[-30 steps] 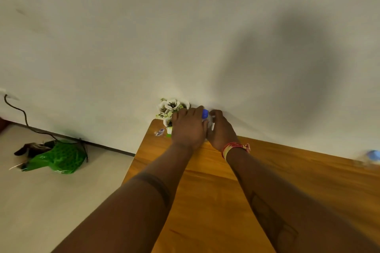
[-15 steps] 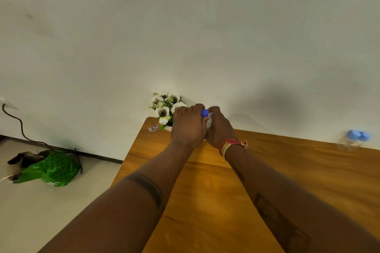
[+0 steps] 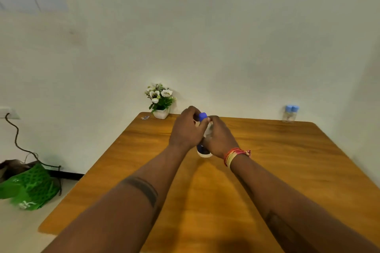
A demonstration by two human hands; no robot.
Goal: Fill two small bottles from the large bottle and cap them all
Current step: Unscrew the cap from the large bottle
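Pale wall (image 3: 205, 37) behind, wooden counter (image 3: 287, 170) in front of us, its far edge set against that wall.

Item: large bottle (image 3: 206, 135), clear, standing upright on the counter near its middle, dark at the base, blue cap (image 3: 203, 116) on top. We hold it between both hands.

Item: our left hand (image 3: 186, 129), grip curled at the bottle's top, fingertips around the blue cap.

Item: our right hand (image 3: 220, 136), grip wrapped round the bottle's body below the cap; a red and yellow thread band (image 3: 234, 155) sits on that wrist.

Item: two small bottles (image 3: 290, 114), clear with light blue caps, standing side by side and touching at the far right edge of the counter, well apart from our hands.

Item: small white pot of white flowers (image 3: 160, 100), far left corner of the counter, against the wall; a tiny scrap (image 3: 145, 117) lies just beside it.

Item: green bag (image 3: 28, 187) on the floor to the left, a dark cable (image 3: 16, 137) running down the wall to it.
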